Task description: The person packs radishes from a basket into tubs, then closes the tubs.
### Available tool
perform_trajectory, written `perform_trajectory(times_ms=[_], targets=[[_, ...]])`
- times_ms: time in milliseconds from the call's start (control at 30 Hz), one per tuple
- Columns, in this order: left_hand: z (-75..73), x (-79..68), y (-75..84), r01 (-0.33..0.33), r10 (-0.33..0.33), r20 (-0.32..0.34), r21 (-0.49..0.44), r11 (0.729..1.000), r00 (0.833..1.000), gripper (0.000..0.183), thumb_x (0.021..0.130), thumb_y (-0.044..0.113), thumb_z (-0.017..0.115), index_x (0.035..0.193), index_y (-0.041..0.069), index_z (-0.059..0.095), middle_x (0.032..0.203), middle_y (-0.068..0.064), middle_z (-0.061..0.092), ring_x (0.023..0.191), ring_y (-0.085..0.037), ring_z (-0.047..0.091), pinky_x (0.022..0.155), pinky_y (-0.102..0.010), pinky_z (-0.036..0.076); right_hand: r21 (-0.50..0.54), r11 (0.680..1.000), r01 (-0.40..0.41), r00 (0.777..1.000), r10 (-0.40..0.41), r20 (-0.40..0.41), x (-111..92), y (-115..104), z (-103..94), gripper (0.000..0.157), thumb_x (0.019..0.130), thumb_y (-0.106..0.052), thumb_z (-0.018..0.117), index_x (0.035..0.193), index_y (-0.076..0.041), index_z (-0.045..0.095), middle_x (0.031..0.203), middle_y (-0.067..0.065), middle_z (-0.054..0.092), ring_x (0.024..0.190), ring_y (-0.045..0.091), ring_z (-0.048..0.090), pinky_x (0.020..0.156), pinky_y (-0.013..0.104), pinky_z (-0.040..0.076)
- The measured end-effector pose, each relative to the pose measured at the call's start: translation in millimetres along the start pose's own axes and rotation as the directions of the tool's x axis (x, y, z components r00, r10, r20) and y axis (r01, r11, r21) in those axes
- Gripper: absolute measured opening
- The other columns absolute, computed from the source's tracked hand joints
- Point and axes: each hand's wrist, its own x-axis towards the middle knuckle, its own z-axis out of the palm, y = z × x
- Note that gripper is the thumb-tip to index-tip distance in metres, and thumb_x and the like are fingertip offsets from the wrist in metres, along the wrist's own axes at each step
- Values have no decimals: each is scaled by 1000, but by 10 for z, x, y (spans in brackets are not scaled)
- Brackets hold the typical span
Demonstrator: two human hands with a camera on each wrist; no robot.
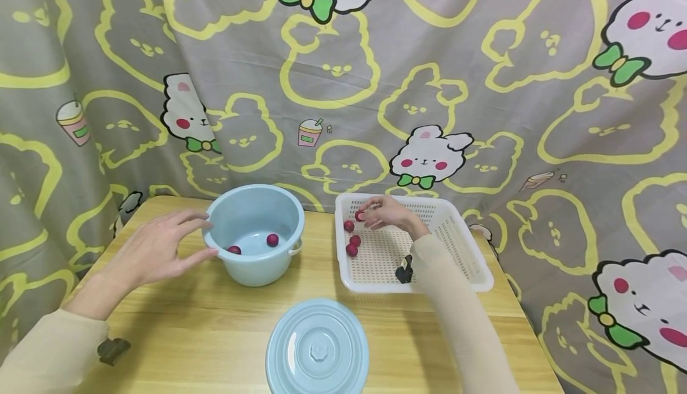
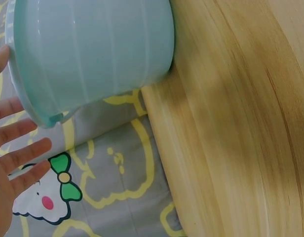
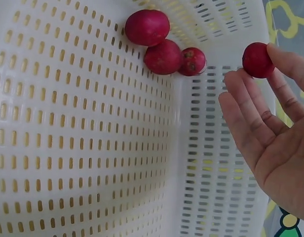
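A small round red radish (image 3: 257,60) is pinched between the thumb and fingers of my right hand (image 1: 387,212), over the back left of a white slotted basket (image 1: 413,287). Three more radishes (image 3: 163,57) lie against the basket's left side. My left hand (image 1: 158,250) is at the left side of a light blue bucket (image 1: 257,272), its fingers spread and fairly straight by the rim. Whether they touch it I cannot tell. Inside the bucket are two radishes (image 1: 272,240), the front one partly hidden by the rim.
A round blue lid (image 1: 319,352) with a small knob lies at the front of the wooden table (image 1: 204,334). Behind the table hangs a grey patterned curtain (image 1: 252,72). The bucket has a small white handle fitting (image 1: 295,248) on its right.
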Motion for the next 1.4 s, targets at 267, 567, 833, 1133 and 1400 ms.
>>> perform_trajectory(times_ms=[267,567,833,1133,1400], targets=[[2,20,2,-1,1,6,3,1000,1000,49,86,49,82,117,12,77,125,-14,74,108,-41,73,87,-63,60,29,999,25,1000,-25,14,-52,-82,3,33,98,-15,75,127,-4,65,122,24,73,97,24,76,108,62,55],[1,6,-6,-6,6,-4,5,1000,1000,48,86,49,83,117,12,77,125,-14,74,107,-41,73,86,-63,60,74,995,74,997,-75,13,-151,-243,59,33,96,-19,77,125,-6,66,108,9,77,102,30,75,106,61,58],[5,6,-22,-16,16,-12,4,1000,1000,49,85,49,84,116,12,77,124,-14,74,107,-41,73,87,-63,59,55,993,102,995,-103,16,-249,-334,149,31,97,-17,77,124,-6,66,118,24,74,110,40,74,95,51,65],[6,4,-26,-8,8,-3,3,1000,1000,49,85,50,83,116,12,77,125,-14,74,108,-41,73,88,-64,59,42,989,145,989,-146,13,-346,-490,272,29,97,-20,77,122,-8,68,113,19,77,109,41,75,96,55,64],[-1,-1,-25,-8,8,0,11,1000,1000,49,85,50,83,116,12,77,125,-13,74,107,-41,73,87,-63,60,66,982,179,983,-182,37,-402,-629,418,29,97,-17,77,122,-8,68,109,18,75,92,22,78,93,52,66]])
